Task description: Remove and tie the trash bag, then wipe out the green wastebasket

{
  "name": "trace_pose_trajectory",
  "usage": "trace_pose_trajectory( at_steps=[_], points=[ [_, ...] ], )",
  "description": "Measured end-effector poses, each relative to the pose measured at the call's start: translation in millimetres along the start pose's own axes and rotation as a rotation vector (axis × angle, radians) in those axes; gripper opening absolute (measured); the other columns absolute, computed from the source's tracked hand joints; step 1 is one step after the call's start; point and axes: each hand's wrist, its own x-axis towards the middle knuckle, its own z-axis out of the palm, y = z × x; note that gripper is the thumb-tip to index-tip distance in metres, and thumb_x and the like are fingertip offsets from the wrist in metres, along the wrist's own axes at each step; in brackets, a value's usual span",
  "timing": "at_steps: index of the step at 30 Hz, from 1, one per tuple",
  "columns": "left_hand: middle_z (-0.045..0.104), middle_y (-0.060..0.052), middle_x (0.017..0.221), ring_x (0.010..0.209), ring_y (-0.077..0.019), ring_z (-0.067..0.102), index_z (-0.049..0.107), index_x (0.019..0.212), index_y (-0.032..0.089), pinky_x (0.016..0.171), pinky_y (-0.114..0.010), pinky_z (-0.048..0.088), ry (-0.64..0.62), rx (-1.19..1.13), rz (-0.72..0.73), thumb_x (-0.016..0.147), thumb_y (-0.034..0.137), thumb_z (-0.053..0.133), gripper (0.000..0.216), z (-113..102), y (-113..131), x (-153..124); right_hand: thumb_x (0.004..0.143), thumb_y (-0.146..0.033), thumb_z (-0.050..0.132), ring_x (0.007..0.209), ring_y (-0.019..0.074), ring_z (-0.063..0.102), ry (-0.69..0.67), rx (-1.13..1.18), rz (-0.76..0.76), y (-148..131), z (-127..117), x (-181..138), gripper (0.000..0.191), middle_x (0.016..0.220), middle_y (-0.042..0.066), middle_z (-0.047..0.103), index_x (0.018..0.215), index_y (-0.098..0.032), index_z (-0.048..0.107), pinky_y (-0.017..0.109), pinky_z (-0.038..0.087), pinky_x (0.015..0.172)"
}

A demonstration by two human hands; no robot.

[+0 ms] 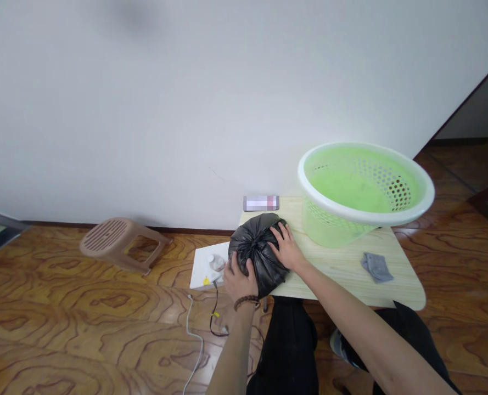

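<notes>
A full black plastic bag point(255, 248) with a gathered top sits at the left edge of a small light wooden table point(342, 269). My left hand point(239, 281) grips its near left side, fingers curled around the plastic. My right hand point(285, 247) lies on the bag's right side with fingers spread over it. Right of the bag stands a green perforated plastic basket point(365, 189) with a white rim, tilted and empty.
A folded grey cloth point(376, 267) lies on the table's right part. On the wooden floor to the left are a white flat box point(205, 267) with cables, and a brown plastic stool point(118, 242). A white wall stands behind.
</notes>
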Motion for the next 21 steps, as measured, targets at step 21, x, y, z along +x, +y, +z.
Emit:
trace_pose_trajectory(
  at_steps=[21],
  points=[
    [0.036,-0.009,0.143,0.132,-0.0213,0.032,0.028,0.139,0.021,0.108,-0.041,0.027,-0.215,-0.428,-0.205,0.090,0.044,0.027,0.055,9,-34,20,0.089,-0.049,0.035,0.136,0.0218,0.019,0.138,0.333,0.315,-23,26,-32,0.059,0.148,0.009,0.021,0.141,-0.022,0.027,0.042,0.024,0.109]
  ],
)
